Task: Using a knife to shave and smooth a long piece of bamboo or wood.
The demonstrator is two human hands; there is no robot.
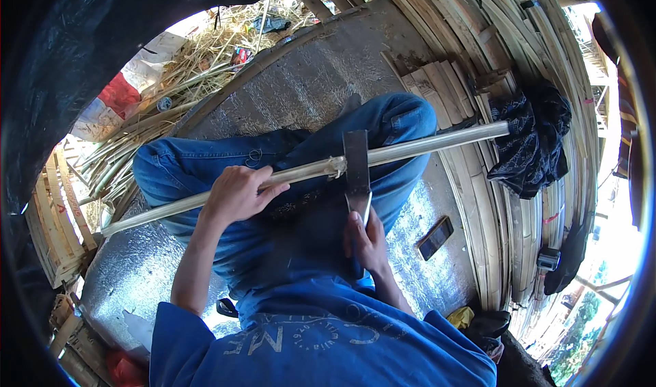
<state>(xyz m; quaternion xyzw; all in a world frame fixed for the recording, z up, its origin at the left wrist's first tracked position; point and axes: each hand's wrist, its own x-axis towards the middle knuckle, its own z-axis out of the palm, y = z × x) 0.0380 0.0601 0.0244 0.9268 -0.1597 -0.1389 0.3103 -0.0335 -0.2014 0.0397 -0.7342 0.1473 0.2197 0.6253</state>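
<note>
Left hand (239, 192) clamped round strip (437, 139), right hand (365, 243) clamped on knife (357, 175); blade (356, 148) crossing strip, strip spanning our jeans (400, 124), phone (434, 238) off right.

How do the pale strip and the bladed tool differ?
Size: the pale strip is far longer and narrower than the bladed tool.
Colour: the strip is whitish; the tool's blade is mostly dark.
Pose: the strip runs crosswise over the lap, while the tool points away from the body, crossing the strip in view.
Shared: both are held, the strip in the left hand, the tool in the right hand.
</note>
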